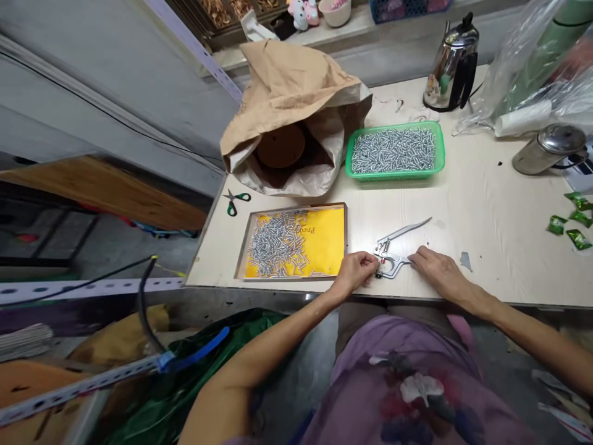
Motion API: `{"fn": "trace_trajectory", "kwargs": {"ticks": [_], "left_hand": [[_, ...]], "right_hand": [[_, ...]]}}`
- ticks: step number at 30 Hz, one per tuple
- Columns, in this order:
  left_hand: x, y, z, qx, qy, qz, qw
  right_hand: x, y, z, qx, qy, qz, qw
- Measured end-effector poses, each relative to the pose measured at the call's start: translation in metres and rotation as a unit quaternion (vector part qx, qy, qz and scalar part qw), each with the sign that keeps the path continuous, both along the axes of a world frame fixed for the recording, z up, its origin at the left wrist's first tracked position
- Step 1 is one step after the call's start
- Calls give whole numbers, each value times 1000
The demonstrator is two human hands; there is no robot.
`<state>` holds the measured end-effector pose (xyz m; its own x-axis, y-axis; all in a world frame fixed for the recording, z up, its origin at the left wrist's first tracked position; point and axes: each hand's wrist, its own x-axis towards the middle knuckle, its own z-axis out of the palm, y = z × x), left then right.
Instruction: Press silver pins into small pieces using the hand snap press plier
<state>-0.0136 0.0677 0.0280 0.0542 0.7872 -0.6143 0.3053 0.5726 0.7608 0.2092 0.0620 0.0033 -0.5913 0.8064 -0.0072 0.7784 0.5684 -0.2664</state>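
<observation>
A silver hand press tool (393, 250) lies on the pale table near its front edge, its long lever pointing up to the right. My left hand (356, 271) is curled at the tool's jaw end, fingertips pinched on something too small to name. My right hand (435, 267) rests beside the tool's lower handle, fingers bent and touching it. Left of my hands sits a shallow yellow-bottomed tray (327, 238) with a heap of small silver screws (275, 243).
A green basket (439, 143) full of screws stands further back. A brown paper sack (290, 105) lies open behind the tray, green-handled scissors (234, 201) to its left. A steel kettle (453, 62), a lidded pot (551, 147), plastic bags and green wrappers (572, 224) fill the right.
</observation>
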Motion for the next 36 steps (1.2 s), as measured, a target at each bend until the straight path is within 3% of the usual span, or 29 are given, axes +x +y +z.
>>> {"fn": "trace_trajectory", "kwargs": {"ticks": [8, 17, 22, 28, 36], "left_hand": [[6, -1, -12, -30, 76, -24, 996], [7, 7, -13, -77, 100, -80, 989], [7, 6, -14, -84, 92, -76, 989], [10, 6, -12, -87, 96, -55, 990], [9, 5, -11, -85, 101, -54, 990]], "right_hand": [[5, -2, -3, 30, -20, 16, 999], [5, -1, -4, 25, -8, 11, 1000], [16, 17, -7, 48, 14, 1, 999], [25, 43, -13, -3, 3, 33, 999], [28, 54, -20, -15, 13, 42, 999]]}}
